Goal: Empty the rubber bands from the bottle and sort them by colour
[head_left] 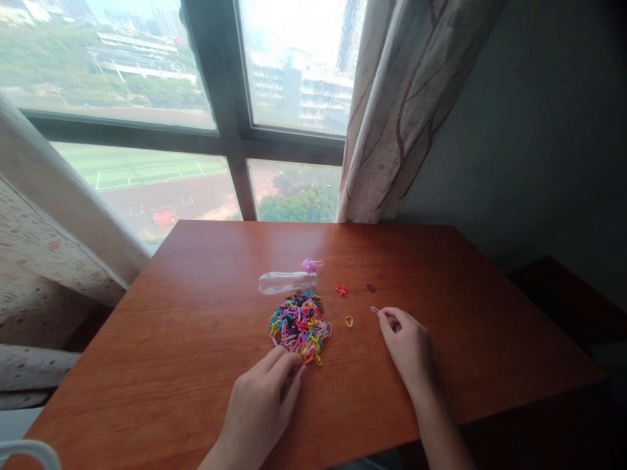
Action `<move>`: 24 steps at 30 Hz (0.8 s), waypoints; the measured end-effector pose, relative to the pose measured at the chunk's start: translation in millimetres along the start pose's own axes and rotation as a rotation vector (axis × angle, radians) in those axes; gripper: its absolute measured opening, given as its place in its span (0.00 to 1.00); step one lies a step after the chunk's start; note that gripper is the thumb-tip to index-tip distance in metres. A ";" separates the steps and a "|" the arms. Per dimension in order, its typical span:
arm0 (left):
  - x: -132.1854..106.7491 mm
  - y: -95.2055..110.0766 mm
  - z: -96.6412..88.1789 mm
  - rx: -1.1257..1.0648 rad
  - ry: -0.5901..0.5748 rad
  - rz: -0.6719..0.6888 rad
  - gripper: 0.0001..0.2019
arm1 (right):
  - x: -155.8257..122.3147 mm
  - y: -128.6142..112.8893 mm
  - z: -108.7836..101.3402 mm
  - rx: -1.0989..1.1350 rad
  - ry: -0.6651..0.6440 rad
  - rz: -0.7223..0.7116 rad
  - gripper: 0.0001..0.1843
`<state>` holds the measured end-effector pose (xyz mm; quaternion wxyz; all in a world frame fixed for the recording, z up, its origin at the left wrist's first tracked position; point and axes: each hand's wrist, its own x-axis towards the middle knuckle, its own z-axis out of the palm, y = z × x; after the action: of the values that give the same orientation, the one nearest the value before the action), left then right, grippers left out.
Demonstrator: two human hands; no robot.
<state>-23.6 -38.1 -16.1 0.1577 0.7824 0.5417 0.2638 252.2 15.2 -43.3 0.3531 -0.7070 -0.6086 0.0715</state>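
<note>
A heap of small, many-coloured elastic hair ties (300, 323) lies in the middle of the wooden table. At its near edge is my left hand (262, 401), thumb and fingers drawn together against the ties; what they pinch is hidden. My right hand (406, 343) rests on the table to the right, pinching a pink hair tie (375, 310) that sticks out past the fingertips. Between heap and right hand lie a yellow hair tie (349, 321) and a small red cluster of ties (341, 290). A black hair tie (371, 287) sits just beyond my right hand.
Behind the heap a clear plastic bottle (287, 282) lies on its side, with a pink cap (309, 264) beside its right end. The table (196, 313) reaches to the window (235, 143). Curtains (392, 111) hang on both sides. A white curved object (29, 450) shows at lower left.
</note>
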 end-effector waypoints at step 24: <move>-0.2 -5.8 3.2 -0.058 0.062 0.046 0.06 | -19.5 -27.7 7.2 0.060 0.010 -0.059 0.11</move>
<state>-26.2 -36.0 -21.8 0.1572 0.7810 0.5205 0.3071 221.1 0.6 -38.8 0.3791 -0.6783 -0.6249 0.0759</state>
